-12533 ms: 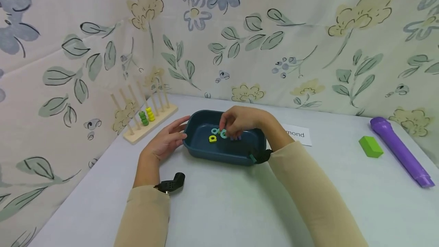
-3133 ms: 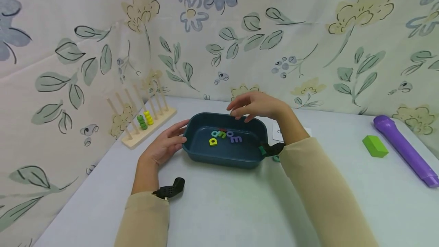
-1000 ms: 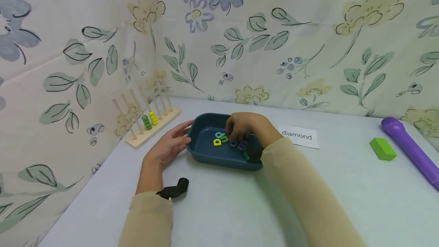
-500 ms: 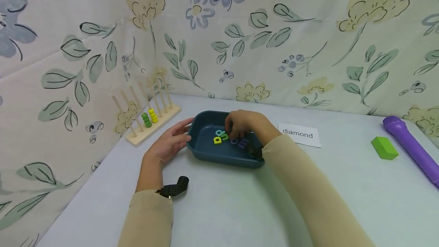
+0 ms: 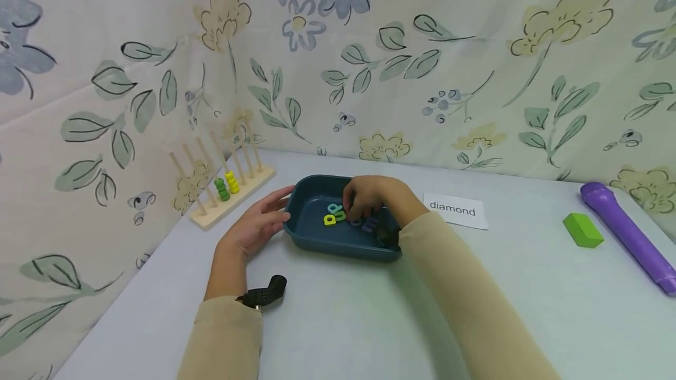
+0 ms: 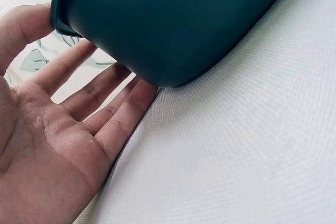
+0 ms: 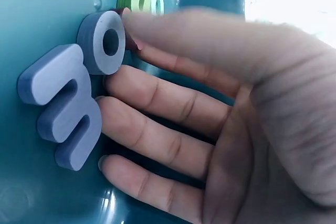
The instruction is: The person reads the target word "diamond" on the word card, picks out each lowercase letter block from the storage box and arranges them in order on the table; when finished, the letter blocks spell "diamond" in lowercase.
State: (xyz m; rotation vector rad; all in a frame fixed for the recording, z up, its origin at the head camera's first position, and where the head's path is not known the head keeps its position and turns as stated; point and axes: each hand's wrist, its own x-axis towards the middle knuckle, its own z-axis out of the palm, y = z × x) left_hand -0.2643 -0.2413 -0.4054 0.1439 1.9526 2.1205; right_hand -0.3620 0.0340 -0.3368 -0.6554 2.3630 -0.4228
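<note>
My left hand (image 5: 256,224) rests along the left end of a dark blue tray (image 5: 343,249), its thumb at the rim and its extended fingers against the outside wall. Inside the tray, my right hand (image 5: 367,195) pinches a small dark red piece (image 7: 134,43) between thumb and index finger; most of it is hidden. Its other fingers point toward a purple letter m (image 7: 79,103) and a purple ring-shaped letter (image 7: 89,51). Left of these lie a green letter (image 5: 340,216), a teal letter (image 5: 334,208) and a yellow letter (image 5: 330,221).
A wooden peg rack (image 5: 232,198) with green and yellow beads stands at the left. Behind the right forearm lies a card (image 5: 465,216) reading "diamond". Farther right are a green block (image 5: 583,230) and a purple microphone-shaped toy (image 5: 628,236). A floral cloth hangs behind.
Earlier, my right hand was at a teal ring-shaped letter, then hovered over the tray's far rim. It has since come down into the tray among the letters. The left hand stays put.
</note>
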